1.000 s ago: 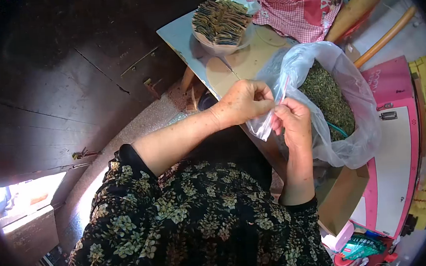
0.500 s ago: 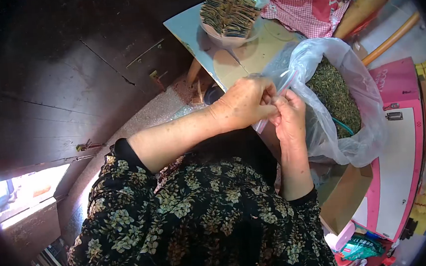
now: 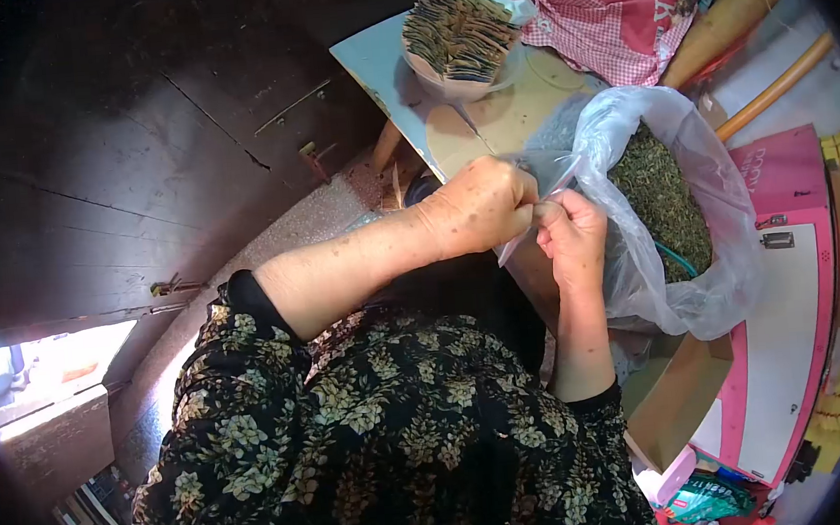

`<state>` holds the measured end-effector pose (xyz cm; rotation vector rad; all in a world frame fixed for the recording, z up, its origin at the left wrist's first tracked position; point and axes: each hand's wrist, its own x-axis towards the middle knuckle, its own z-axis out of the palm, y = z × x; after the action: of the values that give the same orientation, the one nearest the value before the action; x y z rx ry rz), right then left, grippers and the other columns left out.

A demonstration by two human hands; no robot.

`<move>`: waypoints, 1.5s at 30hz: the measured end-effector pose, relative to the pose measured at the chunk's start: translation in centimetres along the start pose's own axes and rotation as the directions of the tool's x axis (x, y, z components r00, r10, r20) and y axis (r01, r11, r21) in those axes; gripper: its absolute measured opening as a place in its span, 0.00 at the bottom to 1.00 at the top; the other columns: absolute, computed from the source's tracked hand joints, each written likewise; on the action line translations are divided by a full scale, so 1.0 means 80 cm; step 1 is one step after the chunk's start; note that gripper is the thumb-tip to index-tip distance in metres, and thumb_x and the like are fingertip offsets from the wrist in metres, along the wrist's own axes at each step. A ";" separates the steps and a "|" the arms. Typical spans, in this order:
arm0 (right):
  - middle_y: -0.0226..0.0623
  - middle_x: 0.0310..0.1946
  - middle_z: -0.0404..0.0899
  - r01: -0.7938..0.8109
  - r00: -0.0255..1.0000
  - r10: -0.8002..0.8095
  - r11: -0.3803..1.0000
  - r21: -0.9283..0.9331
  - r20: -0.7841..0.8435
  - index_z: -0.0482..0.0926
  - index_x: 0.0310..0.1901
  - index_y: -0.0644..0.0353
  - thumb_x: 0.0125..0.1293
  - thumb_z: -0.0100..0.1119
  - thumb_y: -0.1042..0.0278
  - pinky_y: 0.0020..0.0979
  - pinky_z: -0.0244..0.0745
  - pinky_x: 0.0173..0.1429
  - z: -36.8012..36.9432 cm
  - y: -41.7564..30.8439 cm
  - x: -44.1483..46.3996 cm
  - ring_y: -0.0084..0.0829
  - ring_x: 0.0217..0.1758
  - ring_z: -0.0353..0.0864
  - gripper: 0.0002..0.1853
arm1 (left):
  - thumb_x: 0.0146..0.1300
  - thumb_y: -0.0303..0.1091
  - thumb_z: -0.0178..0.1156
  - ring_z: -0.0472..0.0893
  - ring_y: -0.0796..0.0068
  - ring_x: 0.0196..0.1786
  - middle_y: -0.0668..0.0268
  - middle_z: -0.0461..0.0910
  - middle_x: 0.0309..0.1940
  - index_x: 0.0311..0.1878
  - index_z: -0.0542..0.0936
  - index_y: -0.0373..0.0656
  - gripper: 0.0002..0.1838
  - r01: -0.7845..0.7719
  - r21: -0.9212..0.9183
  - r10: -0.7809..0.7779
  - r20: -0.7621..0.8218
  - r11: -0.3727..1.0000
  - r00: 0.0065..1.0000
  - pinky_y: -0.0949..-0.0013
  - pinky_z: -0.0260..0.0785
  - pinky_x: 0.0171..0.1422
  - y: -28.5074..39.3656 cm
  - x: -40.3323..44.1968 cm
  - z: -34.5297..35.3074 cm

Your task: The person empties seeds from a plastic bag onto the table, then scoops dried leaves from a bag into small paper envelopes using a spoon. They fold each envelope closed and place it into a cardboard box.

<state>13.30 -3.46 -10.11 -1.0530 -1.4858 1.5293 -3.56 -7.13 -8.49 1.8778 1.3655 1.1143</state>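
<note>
My left hand (image 3: 480, 206) and my right hand (image 3: 576, 235) meet at the front of the small table, fingers curled in a pinch. Between them they grip a small clear plastic bag (image 3: 553, 170); its edges poke out above and below my fingers, and most of it is hidden. Just right of my right hand stands a large clear plastic sack (image 3: 616, 114) with its mouth open. Dried, chopped green-brown leaves (image 3: 661, 194) fill it. A teal curved edge (image 3: 676, 260) of some object sticks out of the leaves.
On the table (image 3: 374, 54) stands a plastic bowl (image 3: 446, 85) packed with dark, folded flat pieces (image 3: 461, 37). Behind it lies a red checked cloth bag (image 3: 607, 11). A cardboard box (image 3: 683, 405) sits below the sack, beside a pink-and-white cabinet (image 3: 786, 332).
My fingers have shifted slightly on the small bag, and my left hand has turned into a tighter fist. The whole view has moved a little.
</note>
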 end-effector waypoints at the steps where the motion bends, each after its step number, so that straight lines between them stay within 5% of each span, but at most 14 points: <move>1: 0.26 0.13 0.68 0.034 0.999 -0.034 0.998 -0.057 0.008 0.75 0.25 0.60 0.60 0.66 0.66 0.17 0.54 0.16 -0.002 0.002 0.001 0.14 0.12 0.62 0.12 | 0.51 0.32 0.61 0.81 0.48 0.32 0.49 0.79 0.24 0.26 0.81 0.37 0.07 0.001 0.001 -0.001 -0.002 1.000 1.000 0.56 0.74 0.38 0.000 0.000 0.000; 7: 0.24 0.15 0.70 -0.031 0.998 0.029 0.998 0.050 0.047 0.75 0.24 0.59 0.62 0.65 0.66 0.16 0.54 0.20 -0.007 0.001 -0.004 0.13 0.16 0.63 0.12 | 0.51 0.33 0.62 0.81 0.49 0.31 0.50 0.79 0.23 0.26 0.80 0.38 0.07 0.070 -0.026 -0.068 0.062 0.997 0.996 0.56 0.73 0.37 0.003 0.002 -0.002; 9: 0.25 0.15 0.70 -0.021 0.998 0.014 0.994 0.106 0.069 0.75 0.24 0.59 0.62 0.65 0.66 0.17 0.54 0.20 -0.011 0.008 -0.002 0.13 0.16 0.62 0.12 | 0.50 0.29 0.63 0.80 0.70 0.23 0.59 0.79 0.19 0.27 0.79 0.37 0.05 0.031 -0.062 -0.030 0.015 0.998 0.999 0.67 0.71 0.29 -0.002 0.002 0.001; 15: 0.26 0.13 0.67 -0.019 0.990 -0.034 0.929 0.370 0.138 0.73 0.25 0.59 0.61 0.65 0.66 0.19 0.55 0.18 -0.010 0.018 0.004 0.16 0.13 0.60 0.12 | 0.54 0.30 0.63 0.73 0.84 0.21 0.70 0.77 0.18 0.26 0.78 0.38 0.07 0.108 -0.303 -0.099 0.047 0.947 0.994 0.73 0.68 0.26 -0.011 0.005 0.004; 21: 0.27 0.13 0.66 -0.091 0.981 -0.009 0.858 0.505 0.191 0.71 0.23 0.59 0.59 0.66 0.67 0.20 0.55 0.17 -0.008 0.018 0.005 0.17 0.13 0.60 0.14 | 0.56 0.31 0.62 0.74 0.87 0.21 0.73 0.77 0.19 0.28 0.80 0.41 0.05 0.492 -0.520 -0.373 0.322 0.698 0.870 0.81 0.68 0.25 -0.002 0.011 -0.005; 28: 0.26 0.13 0.68 -0.091 0.984 -0.016 0.815 0.572 0.179 0.70 0.22 0.57 0.57 0.65 0.68 0.20 0.55 0.17 -0.011 0.026 0.007 0.16 0.12 0.60 0.13 | 0.57 0.33 0.61 0.76 0.84 0.22 0.71 0.78 0.20 0.29 0.80 0.41 0.06 0.523 -0.596 -0.360 0.380 0.609 0.852 0.79 0.70 0.26 -0.010 0.012 0.005; 32: 0.26 0.15 0.70 -0.017 0.989 -0.038 0.929 0.370 0.142 0.71 0.22 0.58 0.59 0.65 0.68 0.19 0.58 0.20 -0.007 0.006 0.003 0.14 0.16 0.62 0.13 | 0.60 0.39 0.63 0.78 0.81 0.25 0.67 0.79 0.23 0.32 0.80 0.38 0.12 0.516 -0.592 -0.343 0.387 0.619 0.856 0.76 0.73 0.29 -0.014 0.012 0.003; 34: 0.19 0.15 0.64 0.166 0.986 -0.166 0.986 -0.007 -0.008 0.68 0.21 0.55 0.60 0.64 0.70 0.17 0.52 0.22 0.008 0.000 -0.003 0.11 0.17 0.58 0.14 | 0.64 0.47 0.63 0.79 0.78 0.26 0.64 0.79 0.25 0.34 0.79 0.34 0.21 0.480 -0.566 -0.306 0.379 0.670 0.873 0.74 0.75 0.30 -0.016 0.010 0.001; 35: 0.26 0.20 0.74 0.188 0.982 -0.190 0.971 -0.146 0.005 0.72 0.24 0.63 0.62 0.61 0.72 0.22 0.64 0.29 0.004 0.000 -0.003 0.14 0.25 0.67 0.11 | 0.64 0.47 0.63 0.79 0.78 0.26 0.64 0.79 0.25 0.34 0.79 0.34 0.21 0.475 -0.565 -0.303 0.375 0.674 0.876 0.74 0.75 0.30 -0.016 0.012 0.001; 39: 0.25 0.19 0.73 0.269 0.960 -0.280 0.916 -0.298 0.007 0.72 0.23 0.64 0.61 0.60 0.74 0.23 0.66 0.29 0.009 -0.006 -0.005 0.16 0.25 0.68 0.10 | 0.68 0.43 0.59 0.79 0.80 0.25 0.65 0.79 0.25 0.35 0.80 0.35 0.17 0.481 -0.584 -0.329 0.353 0.654 0.876 0.75 0.76 0.30 -0.023 0.011 0.005; 43: 0.24 0.18 0.70 0.205 0.978 -0.209 0.964 -0.167 -0.007 0.71 0.22 0.62 0.60 0.58 0.76 0.22 0.62 0.27 0.000 0.004 0.001 0.15 0.22 0.65 0.10 | 0.67 0.37 0.58 0.79 0.79 0.25 0.65 0.79 0.24 0.33 0.80 0.36 0.13 0.397 -0.569 -0.270 0.298 0.720 0.916 0.74 0.74 0.29 -0.018 0.010 0.004; 45: 0.24 0.16 0.67 0.080 0.997 -0.080 0.993 0.091 -0.004 0.69 0.20 0.60 0.58 0.56 0.77 0.20 0.57 0.23 0.001 0.005 0.002 0.13 0.19 0.61 0.11 | 0.65 0.34 0.58 0.79 0.77 0.24 0.64 0.79 0.22 0.31 0.79 0.36 0.11 0.372 -0.538 -0.270 0.262 0.756 0.927 0.72 0.73 0.29 -0.011 0.007 0.004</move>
<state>13.19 -3.39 -10.53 -0.9292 -1.4269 1.5255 -3.61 -6.31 -9.19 1.2026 1.0387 1.0140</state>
